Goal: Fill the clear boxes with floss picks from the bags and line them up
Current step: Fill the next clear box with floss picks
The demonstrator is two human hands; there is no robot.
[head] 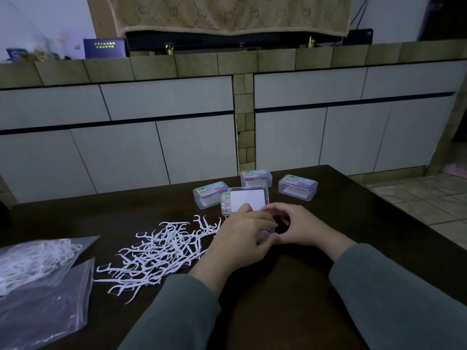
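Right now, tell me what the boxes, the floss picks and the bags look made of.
Clear boxes: rigid transparent plastic, glossy, with see-through walls and coloured labels.
Floss picks: white moulded plastic, probably matte.
Bags: thin clear plastic film; they wrinkle and show picks inside.

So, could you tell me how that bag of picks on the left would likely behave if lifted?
The bag looks like thin film lying crumpled, so probably floppy. Its picks sit loose, so they would likely shift and sag. Probably light.
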